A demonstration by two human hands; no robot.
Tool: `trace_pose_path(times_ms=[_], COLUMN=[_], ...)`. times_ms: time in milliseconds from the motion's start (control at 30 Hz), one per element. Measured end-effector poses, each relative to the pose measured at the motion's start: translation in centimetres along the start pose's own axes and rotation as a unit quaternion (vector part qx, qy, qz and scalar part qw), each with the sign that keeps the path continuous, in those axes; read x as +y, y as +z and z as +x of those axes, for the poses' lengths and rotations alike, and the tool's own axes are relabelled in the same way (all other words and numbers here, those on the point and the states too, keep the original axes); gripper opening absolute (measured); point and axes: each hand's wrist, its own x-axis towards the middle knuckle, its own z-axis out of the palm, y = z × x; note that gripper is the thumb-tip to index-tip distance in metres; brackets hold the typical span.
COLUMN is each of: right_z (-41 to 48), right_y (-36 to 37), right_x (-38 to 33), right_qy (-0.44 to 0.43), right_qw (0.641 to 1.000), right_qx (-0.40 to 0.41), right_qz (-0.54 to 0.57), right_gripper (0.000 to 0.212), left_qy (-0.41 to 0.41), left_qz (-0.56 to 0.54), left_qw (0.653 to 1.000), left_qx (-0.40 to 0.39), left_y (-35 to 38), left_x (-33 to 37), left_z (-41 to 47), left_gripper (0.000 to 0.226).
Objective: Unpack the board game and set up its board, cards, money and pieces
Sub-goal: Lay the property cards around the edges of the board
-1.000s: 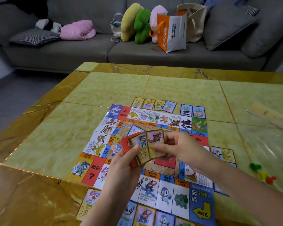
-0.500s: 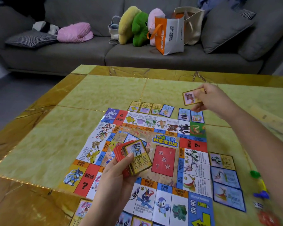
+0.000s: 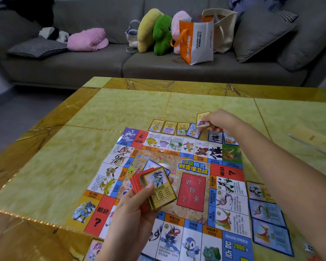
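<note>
While the left hand (image 3: 134, 213) holds a stack of cards (image 3: 159, 187) above the middle of the board (image 3: 192, 193), the right hand (image 3: 219, 121) reaches past the board's far edge with a single card (image 3: 202, 119).

Head view: the left fingers are curled under the stack and the thumb presses down on the left edge of the top card, which lies face up with a yellow border; red-backed cards fan out beneath it. The right fingers are closed together in a pinch on the lower right corner of the single card, which is tilted with its face toward the camera. Whether it touches the tabletop (image 3: 120, 110) cannot be told. That card sits at the right end of a row of four cards (image 3: 169, 127) laid flat just beyond the board's far edge, with two more cards (image 3: 215, 137) partly hidden under the right hand and wrist.

The board lies flat and unfolded on the tabletop. Three cards (image 3: 265, 211) lie in a column just beside its right edge, and another card (image 3: 95, 249) shows at the near left corner. A clear packet (image 3: 312, 138) lies well apart to the right.

Behind the tabletop stands a grey sofa (image 3: 83, 68) carrying a pink cushion (image 3: 88, 39), plush toys (image 3: 162, 32) and an orange and white bag (image 3: 196, 42).
</note>
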Motion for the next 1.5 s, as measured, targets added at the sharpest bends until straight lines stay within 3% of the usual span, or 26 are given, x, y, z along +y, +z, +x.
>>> trace_pose_path(times_ms=[233,400,533,700,933,1500], right_z=[0.6,1.5,1.3,1.5,1.8,2.3], right_y=[-0.1,-1.2,-1.5,-1.6,-1.8,-0.3], right_x=[0.1,1.3,2.0,2.5,3.0,2.6], right_qy=[-0.007,-0.063,-0.101,-0.116,-0.121,-0.091], right_qw=[0.999,0.998,0.991,0.989,0.989,0.987], right_qx=[0.004,0.027,-0.019,-0.025,0.029,0.044], right_qz=[0.035,0.013,0.08,0.088,-0.081,-0.126], right_gripper=[0.017,0.016,0.041,0.021,0.01,0.013], left_qy=[-0.009,-0.009,-0.016,-0.026,-0.032,-0.025], left_qz=[-0.002,0.003,0.007,0.007,0.014,0.011], left_qw=[1.0,1.0,1.0,1.0,0.999,0.999], left_qx=[0.007,-0.007,-0.019,-0.015,-0.02,-0.023], left_y=[-0.2,-0.1,0.0,-0.3,-0.4,-0.6], left_x=[0.0,-0.1,-0.1,-0.1,-0.1,0.0], left_z=[0.1,0.0,-0.1,0.2,0.3,0.4], left_gripper=[0.035,0.032,0.031,0.034,0.036,0.035])
